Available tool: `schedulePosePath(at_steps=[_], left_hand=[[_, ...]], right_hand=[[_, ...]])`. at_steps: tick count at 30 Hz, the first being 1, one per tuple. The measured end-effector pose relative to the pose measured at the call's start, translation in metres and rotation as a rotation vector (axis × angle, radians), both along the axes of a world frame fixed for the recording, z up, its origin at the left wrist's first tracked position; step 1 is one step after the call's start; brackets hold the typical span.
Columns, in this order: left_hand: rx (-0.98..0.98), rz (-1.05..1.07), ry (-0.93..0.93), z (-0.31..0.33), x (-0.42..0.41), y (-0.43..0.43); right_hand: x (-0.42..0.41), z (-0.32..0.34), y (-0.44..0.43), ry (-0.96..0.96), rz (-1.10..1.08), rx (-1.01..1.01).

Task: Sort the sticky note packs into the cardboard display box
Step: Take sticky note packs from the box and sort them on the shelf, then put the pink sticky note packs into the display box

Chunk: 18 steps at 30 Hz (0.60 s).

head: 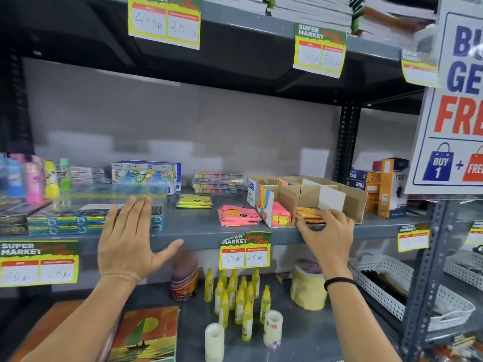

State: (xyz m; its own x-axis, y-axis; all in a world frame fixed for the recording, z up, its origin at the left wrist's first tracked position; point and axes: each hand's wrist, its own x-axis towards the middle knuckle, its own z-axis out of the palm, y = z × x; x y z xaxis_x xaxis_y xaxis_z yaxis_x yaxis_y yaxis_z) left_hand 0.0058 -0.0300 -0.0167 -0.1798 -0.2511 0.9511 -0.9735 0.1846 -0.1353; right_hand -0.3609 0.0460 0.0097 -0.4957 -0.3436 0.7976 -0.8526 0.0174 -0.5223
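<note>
My right hand (pixel 326 231) grips orange packs (pixel 308 215) in the front compartment of the box (pixel 350 197), near the shelf's (pixel 198 231) front edge. My left hand (pixel 128 241) hovers with fingers spread, holding nothing. Pink packs (pixel 239 216) and yellow packs (pixel 194 201) lie mid-shelf, left of the box.

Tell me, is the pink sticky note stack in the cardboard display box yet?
Out. The pink sticky note stack lies on the grey shelf, left of the cardboard display box.
</note>
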Motion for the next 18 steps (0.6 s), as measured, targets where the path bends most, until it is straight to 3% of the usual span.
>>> schedulePosePath(at_steps=[18], left_hand=[[0.09,0.005,-0.002,0.0,0.001,0.001]], right_hand=[[0.0,-0.001,0.012,0.176,-0.19,0.188]])
